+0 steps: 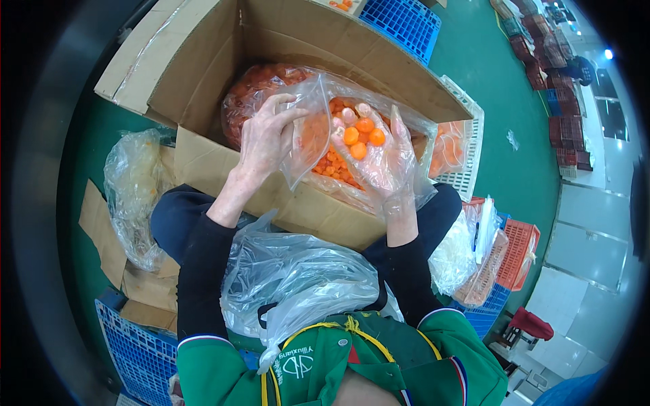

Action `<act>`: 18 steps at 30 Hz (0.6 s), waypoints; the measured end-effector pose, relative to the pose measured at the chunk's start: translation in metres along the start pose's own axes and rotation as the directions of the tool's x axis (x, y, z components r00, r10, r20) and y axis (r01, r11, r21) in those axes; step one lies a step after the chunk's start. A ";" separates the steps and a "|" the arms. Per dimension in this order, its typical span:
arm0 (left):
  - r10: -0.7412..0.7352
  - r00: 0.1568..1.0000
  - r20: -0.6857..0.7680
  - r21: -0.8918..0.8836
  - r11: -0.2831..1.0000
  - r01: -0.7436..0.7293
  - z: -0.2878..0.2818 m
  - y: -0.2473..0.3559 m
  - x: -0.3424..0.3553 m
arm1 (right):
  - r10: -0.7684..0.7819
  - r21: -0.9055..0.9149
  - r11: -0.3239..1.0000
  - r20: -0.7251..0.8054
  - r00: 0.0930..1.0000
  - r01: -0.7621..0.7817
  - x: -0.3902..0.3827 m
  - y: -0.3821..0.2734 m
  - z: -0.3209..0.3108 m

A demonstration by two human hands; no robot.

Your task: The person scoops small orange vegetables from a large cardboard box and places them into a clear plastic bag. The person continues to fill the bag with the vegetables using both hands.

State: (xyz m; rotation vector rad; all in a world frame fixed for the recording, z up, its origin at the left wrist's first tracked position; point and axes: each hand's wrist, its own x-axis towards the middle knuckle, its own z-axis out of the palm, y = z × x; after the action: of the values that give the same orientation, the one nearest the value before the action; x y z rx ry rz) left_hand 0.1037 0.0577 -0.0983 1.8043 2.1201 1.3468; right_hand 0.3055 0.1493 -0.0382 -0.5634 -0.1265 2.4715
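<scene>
My left hand (pixel 267 135) pinches the edge of a small clear plastic bag (pixel 306 145) and holds it upright over a large cardboard box (pixel 210 162). On my right hand (pixel 386 159) is a thin clear plastic glove. Its palm faces up, fingers half curled, cradling several round, flat, shiny orange pieces (pixel 358 150); their exact kind I cannot make out. Under both hands, more orange pieces (pixel 332 166) lie in an open clear liner bag inside the box. A darker, red-orange filled bag (pixel 247 101) sits at the box's left end.
Clear plastic sheeting (pixel 305 260) covers my lap. Crumpled plastic (pixel 135 196) and cardboard lie on the green floor at left. A white crate (pixel 467 162) with a filled bag stands at right. Blue crates (pixel 403 27) and a red crate (pixel 518 254) are around.
</scene>
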 end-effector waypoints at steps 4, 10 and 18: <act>-0.091 0.996 0.020 -0.040 0.995 0.091 0.002 -0.002 0.001 | -0.084 -0.339 0.935 0.061 0.995 0.100 0.022 0.028 0.021; -0.117 0.993 -0.002 0.034 0.993 0.117 -0.008 -0.010 0.001 | -0.369 -0.807 0.454 0.216 0.904 0.378 0.031 0.014 0.018; -0.107 0.994 -0.022 0.059 0.992 0.108 -0.007 -0.006 0.011 | -0.267 -0.884 -0.440 -0.040 0.963 -0.159 0.076 -0.019 -0.132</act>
State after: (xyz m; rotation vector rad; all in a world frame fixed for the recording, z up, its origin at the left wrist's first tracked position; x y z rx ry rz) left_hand 0.0913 0.0634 -0.0925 1.6770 2.2555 1.2931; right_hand 0.3159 0.2036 -0.1811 -1.4664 -2.4246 1.2208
